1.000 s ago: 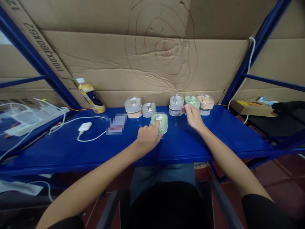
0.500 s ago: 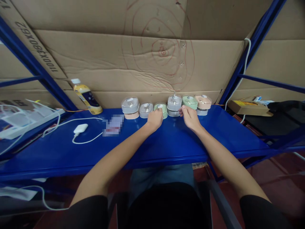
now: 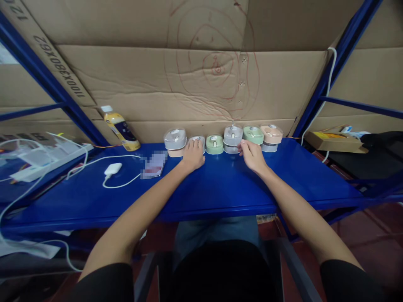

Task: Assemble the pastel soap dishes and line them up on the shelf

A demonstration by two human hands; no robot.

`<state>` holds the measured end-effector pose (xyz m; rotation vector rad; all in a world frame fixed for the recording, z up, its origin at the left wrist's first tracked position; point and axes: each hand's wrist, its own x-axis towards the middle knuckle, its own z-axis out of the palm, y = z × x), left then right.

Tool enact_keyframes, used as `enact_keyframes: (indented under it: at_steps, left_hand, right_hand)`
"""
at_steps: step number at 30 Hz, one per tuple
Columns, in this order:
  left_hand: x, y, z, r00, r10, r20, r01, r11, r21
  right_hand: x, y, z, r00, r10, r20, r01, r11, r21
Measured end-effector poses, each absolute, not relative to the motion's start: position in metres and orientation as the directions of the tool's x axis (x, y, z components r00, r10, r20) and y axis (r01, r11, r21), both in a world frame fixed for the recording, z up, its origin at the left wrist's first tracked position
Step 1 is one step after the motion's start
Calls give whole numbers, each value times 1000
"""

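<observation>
My left hand (image 3: 193,157) lies palm down at the front of a small grey lidded box (image 3: 202,144), its fingers stretched over the clear lid. Most of that box is hidden by the hand. Just right of it sits a low green lidded box (image 3: 214,145). My right hand (image 3: 252,156) has its fingers loosely bent and apart, beside a grey two-tier stack (image 3: 233,135) and in front of a green lidded box (image 3: 253,135). Whether it touches either one is unclear, and I make out nothing in it. The green box's lower part is hidden.
A grey-over-peach stack (image 3: 175,139) and a peach-over-grey stack (image 3: 271,134) end the row. Leftward are a blurred-out phone (image 3: 153,164), a white charger (image 3: 112,169) with cable and a yellow bottle (image 3: 122,129). Cardboard (image 3: 132,79) closes the back; blue posts (image 3: 343,54) flank it.
My left hand has moved left from the low green box to the small grey one, and its fingers have stretched out. The right hand keeps its place by the stacks. The view has shifted slightly.
</observation>
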<state>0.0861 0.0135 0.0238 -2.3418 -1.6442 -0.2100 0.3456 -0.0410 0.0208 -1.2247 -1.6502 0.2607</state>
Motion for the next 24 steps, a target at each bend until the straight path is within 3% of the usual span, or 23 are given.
enact_keyframes:
  at_steps: [5, 8, 13, 16, 19, 21, 24]
  left_hand:
    - [75, -40, 21, 347, 881, 322, 938, -321, -131]
    - [72, -77, 25, 202, 904, 377, 979, -173, -110]
    - [64, -95, 24, 76, 966, 246, 997, -73, -21]
    - [55, -84, 21, 258, 943, 210, 945, -292, 149]
    - [49, -70, 16, 593, 777, 213, 667, -622, 411]
    - [50, -64, 13, 684, 695, 223, 503, -670, 546]
    - [56, -59, 7, 664, 720, 201, 447, -598, 664]
  right_hand:
    - [346, -39, 19, 33, 802, 597, 590, 467, -659]
    - [343, -39, 17, 17, 796, 604, 599, 476, -644]
    - [337, -41, 15, -50, 806, 590, 611, 492, -620]
    - [338, -43, 14, -230, 773, 592, 583, 596, -552]
    - [338, -48, 13, -482, 710, 514, 525, 704, -479]
    - [334, -54, 12, -596, 679, 429, 499, 732, -464]
    - [324, -63, 12, -671, 658, 342, 493, 740, -458]
